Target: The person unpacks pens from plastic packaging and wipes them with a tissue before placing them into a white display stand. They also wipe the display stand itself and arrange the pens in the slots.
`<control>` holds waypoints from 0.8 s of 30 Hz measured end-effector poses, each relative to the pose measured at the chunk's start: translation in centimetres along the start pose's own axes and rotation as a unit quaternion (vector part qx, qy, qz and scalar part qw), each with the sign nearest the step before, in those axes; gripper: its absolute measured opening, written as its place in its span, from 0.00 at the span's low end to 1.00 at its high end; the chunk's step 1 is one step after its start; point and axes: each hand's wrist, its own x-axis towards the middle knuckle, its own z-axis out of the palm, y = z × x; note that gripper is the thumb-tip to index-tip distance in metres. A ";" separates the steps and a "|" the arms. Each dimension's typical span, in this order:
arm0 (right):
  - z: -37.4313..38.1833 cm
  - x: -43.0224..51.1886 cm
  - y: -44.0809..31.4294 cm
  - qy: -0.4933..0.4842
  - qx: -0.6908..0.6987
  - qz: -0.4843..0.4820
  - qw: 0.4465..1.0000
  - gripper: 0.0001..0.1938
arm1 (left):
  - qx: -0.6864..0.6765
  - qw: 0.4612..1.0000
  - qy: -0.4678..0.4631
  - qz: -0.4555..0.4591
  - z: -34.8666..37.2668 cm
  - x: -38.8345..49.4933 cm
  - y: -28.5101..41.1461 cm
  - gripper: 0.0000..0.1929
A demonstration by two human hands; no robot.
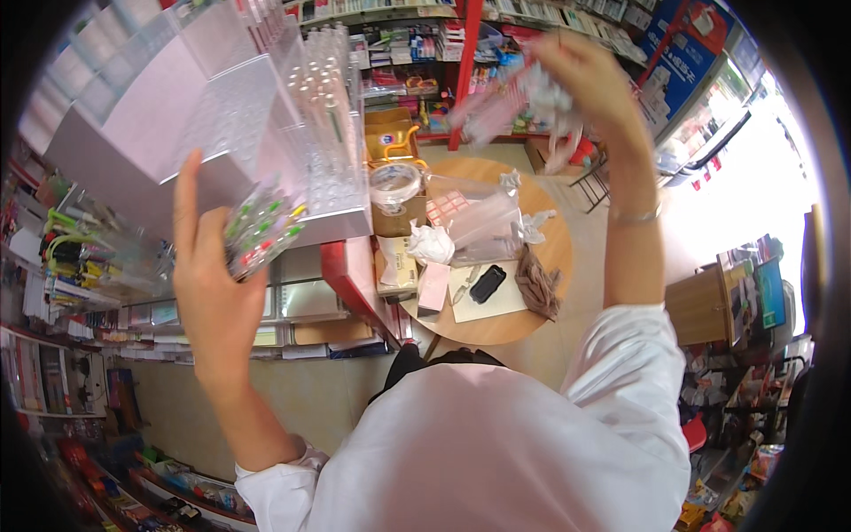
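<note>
My left hand [216, 279] grips a bundle of pens [262, 226] with green, red and yellow parts, beside a pale display stand [312, 223] with clear tiered holders. Its index finger points up along the stand's edge. Upright pens or tubes with pale round ends [326, 100] fill the stand's back right part. At the upper right my right hand [585, 80] is raised and blurred by motion. Thin clear and pinkish plastic packaging [505, 100] hangs from its fingers. Other pens in clear holders [100, 259] are left of my left hand.
On the round wooden table [485, 329] lie clear plastic bags [492, 226], crumpled white tissue [431, 243], a pink box [433, 287], a black oval object [488, 284] and a roll of clear tape [395, 183]. A red post [467, 73] stands beyond. Stocked shelves surround the floor.
</note>
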 end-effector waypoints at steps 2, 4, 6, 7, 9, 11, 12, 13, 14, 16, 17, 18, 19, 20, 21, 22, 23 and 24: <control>-1.0 -3.3 8.3 0.075 -0.055 0.004 0.996 0.14 | 0.002 1.000 0.011 0.002 0.2 0.1 0.2 0.11; -0.9 -7.1 15.8 0.143 -0.087 0.131 0.977 0.14 | -0.026 1.000 0.010 -0.015 0.3 0.1 0.4 0.11; -0.8 -11.9 21.4 0.140 -0.019 0.222 0.965 0.14 | -0.012 1.000 0.011 -0.022 0.5 0.0 0.6 0.11; -0.4 -13.6 23.7 0.158 0.050 0.306 0.938 0.13 | -0.021 0.999 0.008 -0.032 0.6 0.0 0.6 0.11; 0.9 -15.8 27.0 0.173 0.107 0.336 0.920 0.13 | -0.006 1.000 0.011 -0.021 0.8 0.1 0.7 0.13; 1.4 -16.1 28.3 0.179 0.165 0.352 0.904 0.12 | 0.005 1.000 0.025 0.000 0.9 0.1 0.8 0.16; 1.8 -15.6 28.5 0.174 0.193 0.351 0.900 0.12 | -0.003 1.000 0.016 -0.017 0.8 0.1 0.9 0.14; 2.3 -14.9 28.2 0.160 0.256 0.351 0.886 0.12 | -0.008 0.999 0.008 -0.034 0.7 0.0 1.1 0.12; 2.4 -13.4 27.8 0.134 0.170 0.340 0.915 0.12 | -0.027 0.998 0.000 -0.049 0.6 0.1 1.2 0.11; 3.3 -10.7 26.2 0.125 0.190 0.284 0.931 0.12 | -0.004 0.999 0.004 -0.044 0.5 0.1 1.4 0.11; 3.7 -9.4 25.2 0.113 0.208 0.241 0.941 0.13 | -0.008 0.999 0.003 -0.044 0.5 0.1 1.5 0.11; 4.0 -7.8 24.3 0.100 0.206 0.215 0.949 0.13 | 0.003 0.999 0.005 -0.042 0.5 0.1 1.6 0.10; 4.5 -6.4 23.4 0.106 0.207 0.205 0.951 0.13 | 0.010 0.999 0.007 -0.045 0.5 0.1 1.7 0.10; 5.4 -4.9 22.8 0.111 0.214 0.193 0.951 0.12 | 0.010 0.999 0.006 -0.052 0.5 0.1 1.7 0.10; 6.3 -3.4 22.3 0.098 0.238 0.146 0.955 0.12 | 0.001 0.998 0.004 -0.057 0.5 0.1 1.8 0.10; 7.5 -1.7 22.1 0.128 0.205 0.148 0.959 0.12 | 0.017 0.998 0.001 -0.058 0.5 0.2 1.8 0.09; 9.1 0.0 22.0 0.140 0.188 0.114 0.965 0.12 | 0.021 0.999 0.004 -0.047 0.5 0.2 1.8 0.11; 10.5 1.4 22.2 0.154 0.175 0.093 0.968 0.12 | 0.025 0.999 0.008 -0.036 0.5 0.3 1.9 0.12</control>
